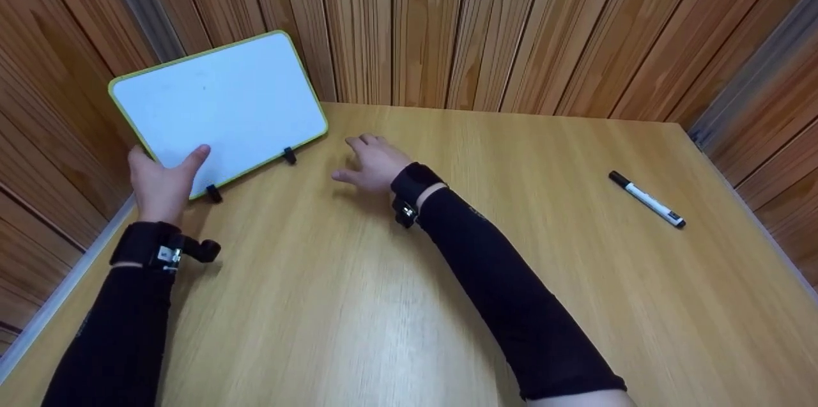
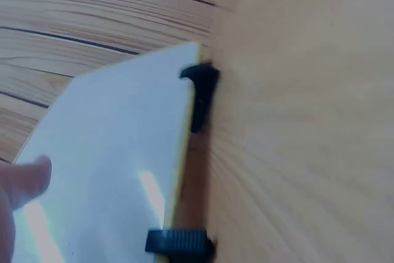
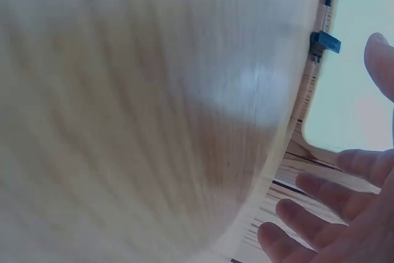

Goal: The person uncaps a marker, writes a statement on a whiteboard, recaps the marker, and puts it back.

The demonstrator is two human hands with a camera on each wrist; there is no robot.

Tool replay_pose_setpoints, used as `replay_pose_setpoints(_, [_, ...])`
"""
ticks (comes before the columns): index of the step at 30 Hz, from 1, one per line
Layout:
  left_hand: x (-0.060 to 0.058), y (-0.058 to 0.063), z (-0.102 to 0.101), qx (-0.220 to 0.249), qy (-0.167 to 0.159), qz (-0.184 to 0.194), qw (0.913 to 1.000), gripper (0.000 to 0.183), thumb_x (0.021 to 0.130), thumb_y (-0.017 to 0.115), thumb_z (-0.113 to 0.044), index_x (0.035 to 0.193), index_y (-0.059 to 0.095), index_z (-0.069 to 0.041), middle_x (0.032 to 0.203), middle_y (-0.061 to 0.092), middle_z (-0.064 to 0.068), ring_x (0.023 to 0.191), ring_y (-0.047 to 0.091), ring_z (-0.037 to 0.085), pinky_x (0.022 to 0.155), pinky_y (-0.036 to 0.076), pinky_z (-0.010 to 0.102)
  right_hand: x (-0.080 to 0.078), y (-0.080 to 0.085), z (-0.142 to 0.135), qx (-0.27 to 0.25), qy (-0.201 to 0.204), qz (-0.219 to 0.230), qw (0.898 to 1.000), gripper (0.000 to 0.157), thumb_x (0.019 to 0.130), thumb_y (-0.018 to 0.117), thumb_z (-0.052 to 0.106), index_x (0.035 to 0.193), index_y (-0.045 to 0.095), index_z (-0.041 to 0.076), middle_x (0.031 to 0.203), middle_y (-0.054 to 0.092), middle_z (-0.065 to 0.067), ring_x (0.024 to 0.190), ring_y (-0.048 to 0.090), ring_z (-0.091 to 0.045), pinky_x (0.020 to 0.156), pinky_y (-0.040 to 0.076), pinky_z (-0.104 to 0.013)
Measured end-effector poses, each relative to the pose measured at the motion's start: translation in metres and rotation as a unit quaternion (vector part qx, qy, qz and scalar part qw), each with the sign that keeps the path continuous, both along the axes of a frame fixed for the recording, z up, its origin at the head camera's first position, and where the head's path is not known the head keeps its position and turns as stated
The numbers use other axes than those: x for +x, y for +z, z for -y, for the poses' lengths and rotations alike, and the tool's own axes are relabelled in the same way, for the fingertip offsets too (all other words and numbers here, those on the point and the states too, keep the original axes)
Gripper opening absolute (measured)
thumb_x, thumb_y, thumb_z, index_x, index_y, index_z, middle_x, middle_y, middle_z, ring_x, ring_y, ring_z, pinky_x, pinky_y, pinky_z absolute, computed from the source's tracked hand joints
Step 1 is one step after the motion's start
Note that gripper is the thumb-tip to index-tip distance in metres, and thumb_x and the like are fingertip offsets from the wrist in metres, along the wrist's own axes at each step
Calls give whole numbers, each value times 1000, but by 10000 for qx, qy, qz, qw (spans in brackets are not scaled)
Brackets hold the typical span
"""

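A small whiteboard [image 1: 223, 107] with a yellow-green rim leans back at the table's far left, its lower edge in two black stand clips [image 1: 289, 155]. My left hand [image 1: 163, 183] grips its left lower edge, thumb across the white face and the other fingers hidden behind. The left wrist view shows the thumb [image 2: 28, 180] on the board [image 2: 117, 127] and both clips. Just right of the board, my right hand [image 1: 377, 164] hovers over the table, fingers spread and holding nothing. In the right wrist view its fingers [image 3: 320, 214] look apart from the board [image 3: 351, 103].
A whiteboard marker [image 1: 648, 199] with a white barrel and black cap lies on the right of the wooden table [image 1: 396, 305]. Wood-panelled walls [image 1: 422, 23] stand behind the table and at both sides.
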State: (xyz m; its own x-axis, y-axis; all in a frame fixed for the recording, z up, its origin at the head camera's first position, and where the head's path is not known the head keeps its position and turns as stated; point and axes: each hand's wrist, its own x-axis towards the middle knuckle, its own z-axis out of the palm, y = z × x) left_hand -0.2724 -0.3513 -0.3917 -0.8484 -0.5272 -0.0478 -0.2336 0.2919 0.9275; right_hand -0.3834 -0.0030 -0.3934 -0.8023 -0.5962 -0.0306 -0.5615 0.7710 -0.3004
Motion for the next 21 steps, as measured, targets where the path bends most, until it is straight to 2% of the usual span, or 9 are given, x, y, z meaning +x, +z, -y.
replay_pose_setpoints(3, [-4, 2, 1, 259, 85, 301, 9992, 132, 94, 77, -71, 178, -5, -12, 186, 6, 11, 169, 12, 24, 137, 17, 39, 1, -1, 2, 114, 54, -24, 9999, 91, 109, 59, 68, 175, 33, 10, 176, 38, -19, 164, 35, -37, 134, 32, -46])
replay_pose_setpoints(6, [-8, 2, 7, 419, 25, 508, 9978, 134, 91, 77, -75, 179, -2, -11, 186, 7, 11, 168, 16, 25, 136, 19, 41, 3, -2, 4, 128, 74, 26, 9999, 92, 109, 57, 69, 175, 32, 11, 176, 38, -18, 164, 35, -35, 133, 32, -43])
replay_pose_setpoints(10, [-11, -1, 23, 1087, -74, 580, 9924, 128, 85, 86, -72, 179, 17, -18, 183, 23, 6, 157, 30, 21, 135, 24, 41, 8, -1, 12, -3, 119, 172, 9998, 93, 108, 58, 70, 176, 31, 12, 178, 35, -18, 164, 34, -34, 133, 33, -44])
replay_pose_setpoints(13, [-10, -5, 36, 1617, -151, 470, 9856, 106, 82, 95, -60, 165, 42, -24, 162, 49, -3, 143, 40, 16, 128, 31, 34, 11, -1, 21, -101, 187, 250, 9995, 95, 107, 60, 71, 176, 31, 13, 178, 34, -16, 164, 34, -32, 133, 33, -43])
replay_pose_setpoints(17, [1, -9, 51, 2024, -323, 216, 9785, 69, 85, 99, -44, 138, 57, -29, 128, 60, -16, 126, 51, 8, 110, 40, 27, 15, -1, 35, -124, 335, 289, 9989, 95, 106, 61, 71, 176, 31, 14, 179, 33, -16, 164, 34, -31, 133, 33, -42])
replay_pose_setpoints(21, [10, -12, 58, 2412, -505, 16, 9692, 60, 90, 96, -34, 139, 62, -29, 123, 69, -17, 119, 59, 5, 102, 45, 26, 20, -3, 46, -10, 454, 289, 9985, 95, 106, 61, 71, 177, 29, 15, 180, 30, -16, 165, 32, -31, 133, 33, -42])
